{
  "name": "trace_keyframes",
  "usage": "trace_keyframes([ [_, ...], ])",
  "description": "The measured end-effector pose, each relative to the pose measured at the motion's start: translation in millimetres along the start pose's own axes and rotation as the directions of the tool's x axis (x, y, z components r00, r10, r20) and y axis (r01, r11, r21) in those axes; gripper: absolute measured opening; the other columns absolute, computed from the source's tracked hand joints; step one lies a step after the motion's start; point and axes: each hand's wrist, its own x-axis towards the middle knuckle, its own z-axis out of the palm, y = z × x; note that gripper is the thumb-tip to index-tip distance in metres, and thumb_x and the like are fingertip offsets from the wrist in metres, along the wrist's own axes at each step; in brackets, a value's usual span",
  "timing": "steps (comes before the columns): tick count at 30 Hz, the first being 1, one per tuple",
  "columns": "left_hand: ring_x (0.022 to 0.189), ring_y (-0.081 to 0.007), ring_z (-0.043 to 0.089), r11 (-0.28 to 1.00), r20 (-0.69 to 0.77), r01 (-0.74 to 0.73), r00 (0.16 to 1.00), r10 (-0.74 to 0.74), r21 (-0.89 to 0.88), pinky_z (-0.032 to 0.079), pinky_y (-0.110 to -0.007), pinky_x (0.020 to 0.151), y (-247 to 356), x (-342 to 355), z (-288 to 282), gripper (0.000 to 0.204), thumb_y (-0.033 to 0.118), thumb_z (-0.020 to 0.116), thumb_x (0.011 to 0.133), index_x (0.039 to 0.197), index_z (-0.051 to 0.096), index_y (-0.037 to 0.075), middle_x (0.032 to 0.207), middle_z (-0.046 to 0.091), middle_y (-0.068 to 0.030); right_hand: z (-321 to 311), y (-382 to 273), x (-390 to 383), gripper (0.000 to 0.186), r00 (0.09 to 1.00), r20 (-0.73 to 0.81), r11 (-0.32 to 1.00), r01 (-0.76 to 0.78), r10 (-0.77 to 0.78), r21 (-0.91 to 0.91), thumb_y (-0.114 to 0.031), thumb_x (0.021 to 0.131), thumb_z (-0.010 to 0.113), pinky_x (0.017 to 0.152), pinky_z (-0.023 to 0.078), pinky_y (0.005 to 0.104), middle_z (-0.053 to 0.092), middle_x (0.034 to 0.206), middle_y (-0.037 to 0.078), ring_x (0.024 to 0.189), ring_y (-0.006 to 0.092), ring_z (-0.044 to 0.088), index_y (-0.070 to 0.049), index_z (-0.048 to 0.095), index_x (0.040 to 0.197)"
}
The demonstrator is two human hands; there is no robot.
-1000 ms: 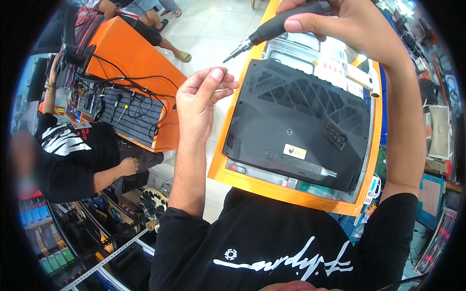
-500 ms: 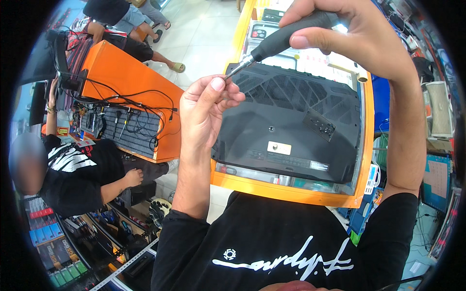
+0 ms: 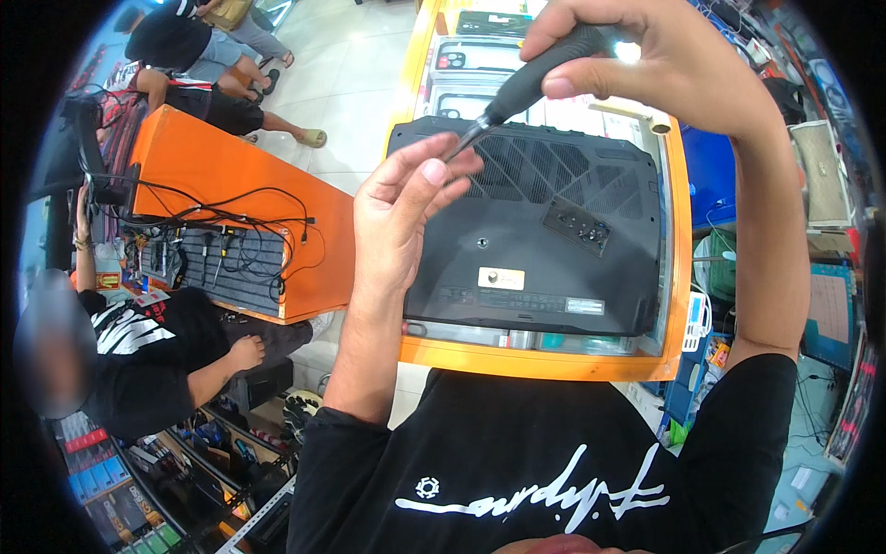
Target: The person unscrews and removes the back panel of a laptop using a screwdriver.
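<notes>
My right hand (image 3: pixel 646 69) is closed around the black handle of a screwdriver (image 3: pixel 526 90), which slants down to the left. At its metal tip, my left hand (image 3: pixel 406 198) has thumb and fingertips around the end of the shaft, the fingers slightly blurred. Whether a screw sits at the tip cannot be made out. Below both hands a black laptop (image 3: pixel 544 268) lies underside up, with vent grilles along its far half. On it rests a small dark plate (image 3: pixel 577 226) with several screws on it.
An orange-framed glass counter (image 3: pixel 544 365) carries the laptop, with boxed phone cases (image 3: pixel 471 60) beyond it. To the left stands an orange cabinet (image 3: pixel 245 175) with black cables (image 3: pixel 240 208). A person in a black shirt (image 3: pixel 152 360) sits at the left; others stand farther off.
The view has shifted, so the laptop and counter appear farther left. My left hand's fingers have loosened a little at the screwdriver's tip; the right hand keeps its hold.
</notes>
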Motion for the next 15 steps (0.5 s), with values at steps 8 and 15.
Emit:
trace_keyframes([
  [8,0.128,-0.03,0.063,0.989,-0.07,-0.103,0.991,0.111,0.104,0.049,-0.039,0.111,6.6,0.3,-11.1,0.052,0.027,0.065,0.103,0.138,0.056,-0.01,0.133,0.065,-0.0241,-7.3,59.6,-15.7,0.025,0.911,0.137,0.893,-0.336,0.389,-0.3,-0.02,0.091,0.075,0.078,0.055,0.0378,0.075,0.094,0.017,0.089,0.0299,0.073,-0.003,0.071,0.108],
  [15,0.131,-0.035,0.061,0.976,-0.063,-0.1,0.991,0.114,0.192,0.047,-0.042,0.113,5.5,0.2,-10.5,0.06,0.036,0.061,0.104,0.139,0.054,-0.012,0.136,0.062,-0.0279,-4.4,58.8,-12.1,0.023,0.901,0.184,0.878,-0.309,0.394,-0.365,-0.022,0.092,0.073,0.08,0.055,0.0411,0.075,0.094,0.016,0.09,0.0334,0.072,-0.005,0.071,0.108],
])
